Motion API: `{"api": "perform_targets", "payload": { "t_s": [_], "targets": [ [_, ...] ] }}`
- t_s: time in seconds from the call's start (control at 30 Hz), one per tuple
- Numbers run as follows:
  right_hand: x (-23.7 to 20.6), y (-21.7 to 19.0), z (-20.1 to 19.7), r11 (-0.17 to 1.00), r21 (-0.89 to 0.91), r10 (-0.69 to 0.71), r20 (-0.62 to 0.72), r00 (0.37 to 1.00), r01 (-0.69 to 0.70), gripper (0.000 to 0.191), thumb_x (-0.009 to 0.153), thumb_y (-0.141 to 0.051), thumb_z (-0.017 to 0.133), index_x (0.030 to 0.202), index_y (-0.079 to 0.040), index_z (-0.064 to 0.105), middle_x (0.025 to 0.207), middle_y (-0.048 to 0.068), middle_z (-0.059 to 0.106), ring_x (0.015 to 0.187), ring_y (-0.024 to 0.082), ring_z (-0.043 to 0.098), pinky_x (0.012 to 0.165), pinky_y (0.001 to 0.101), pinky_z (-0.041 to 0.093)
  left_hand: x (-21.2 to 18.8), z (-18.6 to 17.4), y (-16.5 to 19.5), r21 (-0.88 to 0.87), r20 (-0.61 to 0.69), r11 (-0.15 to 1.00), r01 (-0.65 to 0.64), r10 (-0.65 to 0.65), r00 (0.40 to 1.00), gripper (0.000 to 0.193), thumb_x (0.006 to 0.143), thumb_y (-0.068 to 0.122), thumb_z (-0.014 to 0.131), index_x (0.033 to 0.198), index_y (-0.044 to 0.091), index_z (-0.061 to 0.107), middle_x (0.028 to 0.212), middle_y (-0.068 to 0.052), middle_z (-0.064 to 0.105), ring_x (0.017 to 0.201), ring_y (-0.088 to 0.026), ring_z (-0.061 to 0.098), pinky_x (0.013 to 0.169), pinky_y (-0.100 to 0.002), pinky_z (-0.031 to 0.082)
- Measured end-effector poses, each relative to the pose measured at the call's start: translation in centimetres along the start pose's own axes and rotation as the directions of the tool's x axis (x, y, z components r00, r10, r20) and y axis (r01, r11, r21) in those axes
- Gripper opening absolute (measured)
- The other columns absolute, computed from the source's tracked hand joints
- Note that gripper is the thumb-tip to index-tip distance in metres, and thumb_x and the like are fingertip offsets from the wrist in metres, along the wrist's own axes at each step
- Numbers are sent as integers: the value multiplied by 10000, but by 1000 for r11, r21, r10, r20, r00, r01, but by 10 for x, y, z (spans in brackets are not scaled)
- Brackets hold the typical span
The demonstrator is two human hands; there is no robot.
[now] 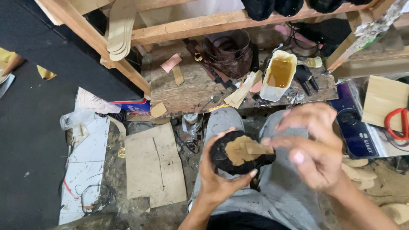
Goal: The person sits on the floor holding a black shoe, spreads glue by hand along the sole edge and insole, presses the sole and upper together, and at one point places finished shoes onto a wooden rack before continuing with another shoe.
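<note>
Landmark: glue tub (279, 74), white, squarish, filled with amber liquid, standing on the worn wooden surface (191, 91).

Packages and labels, placed from the tub:
- Blue flat pack (358, 127) with white lettering, below and to the right, off the surface edge.
- Tan card square (383, 104) to the right, beside the blue pack; red scissors (398, 123) lie on its lower edge.
- Red-and-blue box (134, 105) far to the left, tucked under the black sheet (64, 47).
- Pale paper strips (243, 91) just left of the tub, touching its base area.
- Pink scrap (170, 62) up and to the left.
- Brown cardboard (153, 166) on the floor, well below and left.

Work piece: black shoe upper (240, 153) with a tan insole patch, well below the tub, over the grey-trousered lap.

Left hand (217, 179): curled around the upper from beneath, thumb and fingers closed on its edges, holding it.
Right hand (311, 145): motion-blurred, fingers loosely bent, fingertips (268, 142) at the right end of the tan patch; whether it pinches anything cannot be told.
</note>
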State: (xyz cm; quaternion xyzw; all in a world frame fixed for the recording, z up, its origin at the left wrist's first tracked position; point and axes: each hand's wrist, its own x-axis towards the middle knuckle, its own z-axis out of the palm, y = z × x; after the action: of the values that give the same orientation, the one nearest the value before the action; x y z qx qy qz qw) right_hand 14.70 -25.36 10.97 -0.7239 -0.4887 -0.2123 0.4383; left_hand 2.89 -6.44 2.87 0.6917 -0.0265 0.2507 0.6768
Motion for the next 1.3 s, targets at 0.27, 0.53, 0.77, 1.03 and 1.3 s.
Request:
{"api": "perform_targets", "payload": {
  "t_s": [0.27,0.53,0.77,1.03,1.3],
  "targets": [
    [-1,167,42,837,-463,364,71,929,-292,367,990,-366,604,1132,-75,775,1234,199,580,1194,388,495,1040,461,387,7,-16,-1,-145,14,987,68,-67,998,982,695,37,926,1496,3,361,1564,-236,474,1379,-303,588,1183,-454,500],
    [-10,188,48,742,-658,302,153,941,-131,412,1010,-410,604,907,-73,818,1377,174,609,1284,375,489,1036,520,366,-1,-9,-19,-59,-9,992,-113,112,994,1038,738,34,941,1543,68,288,1607,-257,466,1452,-336,563,1250,-456,470],
    [-19,45,19,897,244,351,119,929,-370,513,1078,-427,395,1052,-46,738,1172,101,626,1124,235,554,1018,412,410,-2,3,-22,26,19,983,-180,179,984,1057,734,13,954,1572,112,318,1574,-246,482,1457,-351,571,1239,-465,503],
    [-24,-31,16,907,308,217,244,945,-287,733,1061,-574,272,1236,-56,761,1089,84,563,1077,274,476,1070,463,349,1,10,-11,38,86,977,-210,206,975,1034,754,17,932,1583,125,323,1608,-279,495,1392,-345,616,1173,-444,537],
    [-14,-40,9,996,-92,13,111,994,-3,535,1027,-468,378,1222,-137,749,1069,65,596,1019,277,470,1023,507,334,-3,10,2,126,97,957,-261,250,963,1034,754,44,948,1579,99,327,1569,-265,522,1403,-355,609,1184,-447,522]
  ]
}}
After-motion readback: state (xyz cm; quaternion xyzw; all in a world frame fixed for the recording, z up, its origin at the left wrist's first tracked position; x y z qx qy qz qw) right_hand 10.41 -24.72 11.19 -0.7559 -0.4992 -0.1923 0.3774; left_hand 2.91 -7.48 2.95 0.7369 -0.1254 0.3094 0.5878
